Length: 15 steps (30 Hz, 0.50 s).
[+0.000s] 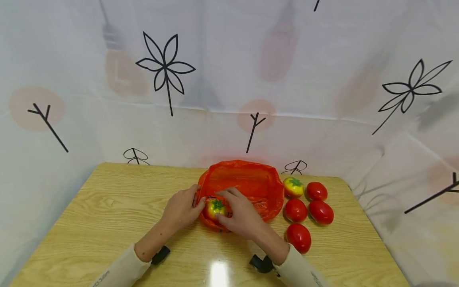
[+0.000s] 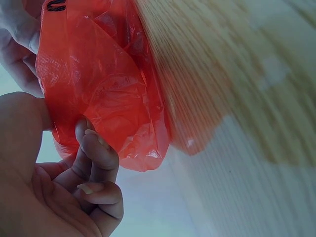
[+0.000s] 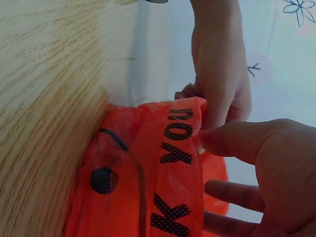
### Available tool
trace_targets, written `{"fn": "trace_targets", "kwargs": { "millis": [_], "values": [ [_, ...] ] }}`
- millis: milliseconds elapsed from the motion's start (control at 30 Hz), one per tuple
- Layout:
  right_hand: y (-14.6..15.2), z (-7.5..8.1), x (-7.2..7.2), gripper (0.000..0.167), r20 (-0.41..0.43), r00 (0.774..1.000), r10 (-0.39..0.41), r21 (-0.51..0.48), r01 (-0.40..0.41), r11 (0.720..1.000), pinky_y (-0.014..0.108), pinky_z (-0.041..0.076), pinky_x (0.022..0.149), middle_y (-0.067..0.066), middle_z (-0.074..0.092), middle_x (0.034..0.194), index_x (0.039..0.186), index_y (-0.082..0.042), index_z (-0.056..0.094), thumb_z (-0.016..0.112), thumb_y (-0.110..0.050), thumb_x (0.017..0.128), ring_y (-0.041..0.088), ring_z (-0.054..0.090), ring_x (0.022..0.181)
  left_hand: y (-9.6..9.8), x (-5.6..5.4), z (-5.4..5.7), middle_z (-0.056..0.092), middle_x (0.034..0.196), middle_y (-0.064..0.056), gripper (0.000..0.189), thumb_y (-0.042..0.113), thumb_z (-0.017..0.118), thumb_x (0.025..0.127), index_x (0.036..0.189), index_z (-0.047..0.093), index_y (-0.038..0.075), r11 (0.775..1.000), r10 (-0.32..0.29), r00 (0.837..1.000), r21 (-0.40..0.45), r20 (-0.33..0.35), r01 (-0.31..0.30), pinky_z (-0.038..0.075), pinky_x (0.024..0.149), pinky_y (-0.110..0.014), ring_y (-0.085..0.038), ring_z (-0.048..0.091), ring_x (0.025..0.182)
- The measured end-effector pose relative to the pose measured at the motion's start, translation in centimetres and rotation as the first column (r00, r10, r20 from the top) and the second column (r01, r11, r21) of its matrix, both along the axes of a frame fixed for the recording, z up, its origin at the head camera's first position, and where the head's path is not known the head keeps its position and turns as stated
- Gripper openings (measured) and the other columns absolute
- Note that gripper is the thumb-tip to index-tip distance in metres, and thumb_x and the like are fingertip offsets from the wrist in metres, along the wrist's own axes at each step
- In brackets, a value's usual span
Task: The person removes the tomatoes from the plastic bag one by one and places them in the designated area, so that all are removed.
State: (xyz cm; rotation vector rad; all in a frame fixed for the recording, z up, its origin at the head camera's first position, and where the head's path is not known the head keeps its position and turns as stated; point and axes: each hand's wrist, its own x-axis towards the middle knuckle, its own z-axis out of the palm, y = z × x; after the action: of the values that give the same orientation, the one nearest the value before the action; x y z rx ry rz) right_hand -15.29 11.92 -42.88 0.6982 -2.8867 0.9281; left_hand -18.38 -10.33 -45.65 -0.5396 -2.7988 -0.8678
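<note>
A red plastic bag (image 1: 244, 181) stands on the table with its mouth spread wide and its rim folded out. My left hand (image 1: 182, 209) pinches the left rim between thumb and fingers; in the left wrist view the thumb lies over the thin plastic (image 2: 98, 84). Inside the bag's near left corner sits a yellow-and-red tomato (image 1: 216, 207) with a green leafy top. Over the bag's near side reaches my right hand (image 1: 244, 213), thumb overlapping the tomato's lower edge. Its fingers (image 3: 234, 195) extend loosely and spread over the bag's mouth in the right wrist view.
Right of the bag stand another yellow tomato (image 1: 293, 187) with a green top and several shiny red tomatoes (image 1: 299, 238). The wooden tabletop (image 1: 118, 199) ends at a patterned cloth backdrop (image 1: 222, 131) behind the bag.
</note>
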Motion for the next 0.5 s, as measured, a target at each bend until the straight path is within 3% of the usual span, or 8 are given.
{"fn": "trace_targets", "kwargs": {
  "millis": [500],
  "values": [
    [-1.3,-0.9,-1.1,0.054,0.066,0.998,0.024,0.033,-0.026,0.999,0.042,0.059,0.096,0.004,0.061,0.135,0.139,-0.013,0.065,0.081,-0.031,0.091,0.019,0.063,0.107,0.0,-0.1,-0.1,0.050,0.064,0.008,0.026,0.024,0.071,0.098,0.116,0.067,0.006,1.000,-0.005,1.000,-0.010,0.006,0.005,0.041,0.050,-0.025,-0.008,0.045,0.054]
  ]
}}
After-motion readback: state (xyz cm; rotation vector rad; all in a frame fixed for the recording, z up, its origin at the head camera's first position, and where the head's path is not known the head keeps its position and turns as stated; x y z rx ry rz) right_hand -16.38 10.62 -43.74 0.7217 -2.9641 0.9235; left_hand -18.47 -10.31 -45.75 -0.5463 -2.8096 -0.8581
